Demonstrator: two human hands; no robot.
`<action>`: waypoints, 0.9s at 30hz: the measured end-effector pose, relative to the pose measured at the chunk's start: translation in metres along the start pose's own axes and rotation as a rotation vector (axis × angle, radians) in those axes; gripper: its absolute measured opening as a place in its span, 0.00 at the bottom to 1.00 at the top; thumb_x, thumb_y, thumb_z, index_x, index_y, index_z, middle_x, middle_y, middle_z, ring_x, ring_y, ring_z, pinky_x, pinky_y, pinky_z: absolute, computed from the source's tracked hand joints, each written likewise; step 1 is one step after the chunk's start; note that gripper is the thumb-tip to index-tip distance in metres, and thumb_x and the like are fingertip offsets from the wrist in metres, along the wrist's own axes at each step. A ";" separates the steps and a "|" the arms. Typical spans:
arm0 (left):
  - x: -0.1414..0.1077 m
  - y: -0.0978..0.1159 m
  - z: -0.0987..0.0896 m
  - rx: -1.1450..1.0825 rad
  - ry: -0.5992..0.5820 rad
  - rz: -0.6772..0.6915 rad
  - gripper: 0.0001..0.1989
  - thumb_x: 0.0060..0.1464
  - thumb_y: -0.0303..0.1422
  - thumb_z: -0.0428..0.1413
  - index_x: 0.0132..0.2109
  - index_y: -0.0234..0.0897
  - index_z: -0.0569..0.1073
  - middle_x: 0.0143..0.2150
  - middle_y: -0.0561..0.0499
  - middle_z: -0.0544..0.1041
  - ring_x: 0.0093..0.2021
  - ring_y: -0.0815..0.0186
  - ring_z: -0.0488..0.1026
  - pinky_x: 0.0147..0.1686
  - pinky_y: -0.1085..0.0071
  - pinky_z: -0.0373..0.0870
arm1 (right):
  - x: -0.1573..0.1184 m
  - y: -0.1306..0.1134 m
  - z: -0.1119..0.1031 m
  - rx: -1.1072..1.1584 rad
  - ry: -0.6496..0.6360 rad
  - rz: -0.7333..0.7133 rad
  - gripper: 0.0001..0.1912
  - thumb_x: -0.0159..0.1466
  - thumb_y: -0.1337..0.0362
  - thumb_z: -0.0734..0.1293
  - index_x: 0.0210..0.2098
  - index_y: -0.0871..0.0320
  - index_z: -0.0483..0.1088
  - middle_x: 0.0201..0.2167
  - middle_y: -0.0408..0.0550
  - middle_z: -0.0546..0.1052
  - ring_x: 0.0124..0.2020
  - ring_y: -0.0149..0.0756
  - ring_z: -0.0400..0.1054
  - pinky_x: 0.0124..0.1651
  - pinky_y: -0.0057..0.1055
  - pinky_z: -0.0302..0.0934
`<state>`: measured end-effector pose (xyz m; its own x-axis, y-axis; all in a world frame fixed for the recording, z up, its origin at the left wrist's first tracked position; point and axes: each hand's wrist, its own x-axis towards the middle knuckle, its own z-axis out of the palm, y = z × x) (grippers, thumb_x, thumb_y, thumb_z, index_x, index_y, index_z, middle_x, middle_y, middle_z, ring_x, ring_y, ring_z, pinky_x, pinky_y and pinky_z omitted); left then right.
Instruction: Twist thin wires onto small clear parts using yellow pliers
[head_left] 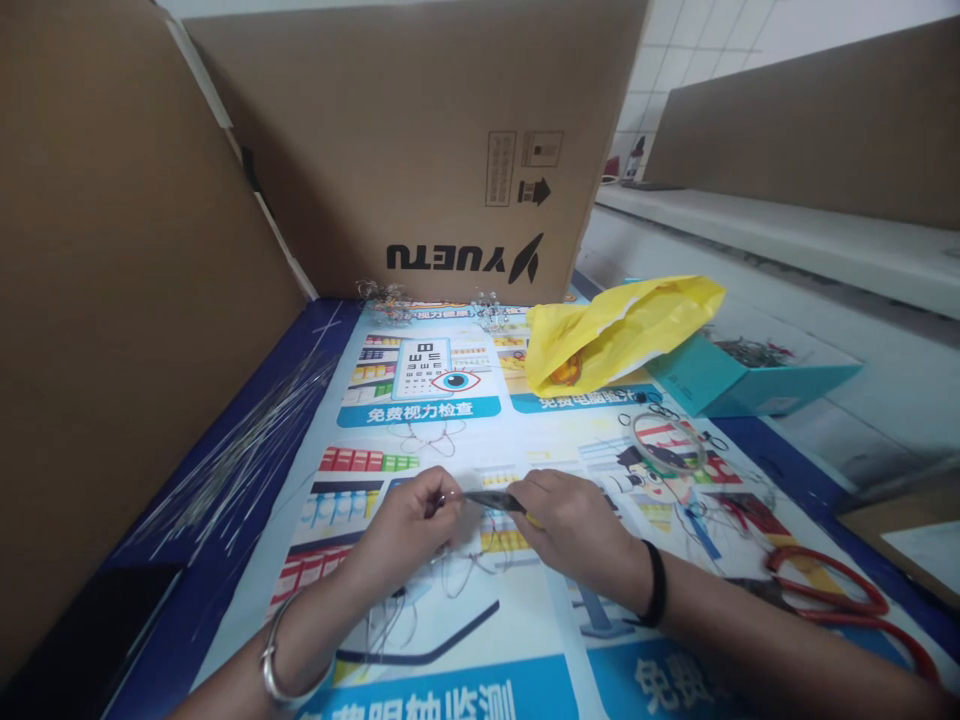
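Note:
My left hand [421,515] is closed in a pinch around a small piece of thin wire near the middle of the printed sheet [525,630]. My right hand [574,520] is wrapped round a pair of pliers [491,499], whose dark jaws point left and meet the wire at my left fingertips. Part of the pliers' handle is hidden in my palm. Fine bent wires [469,570] hang or lie just below my hands. Another looped wire shape [427,437] rests on the sheet beyond them.
Straight wires [240,450] lie at the left. Wire clusters [487,308] sit by the cardboard wall [420,150]. At the right are a yellow bag [630,330], a teal box [757,385], a clear ring [667,443] and red-handled scissors [832,590].

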<state>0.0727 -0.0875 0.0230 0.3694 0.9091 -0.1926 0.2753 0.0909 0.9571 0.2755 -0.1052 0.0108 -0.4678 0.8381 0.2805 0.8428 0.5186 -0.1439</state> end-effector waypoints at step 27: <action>-0.001 -0.002 0.001 -0.072 -0.026 -0.100 0.09 0.46 0.31 0.48 0.33 0.35 0.72 0.15 0.57 0.69 0.14 0.74 0.60 0.16 0.79 0.54 | 0.001 -0.003 0.002 0.127 -0.035 0.037 0.06 0.61 0.67 0.59 0.29 0.58 0.66 0.27 0.44 0.71 0.29 0.31 0.63 0.32 0.26 0.52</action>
<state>0.0725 -0.0894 0.0209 0.3663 0.8832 -0.2929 0.2482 0.2106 0.9455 0.2723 -0.1058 0.0095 -0.4476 0.8615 0.2398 0.8204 0.5023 -0.2731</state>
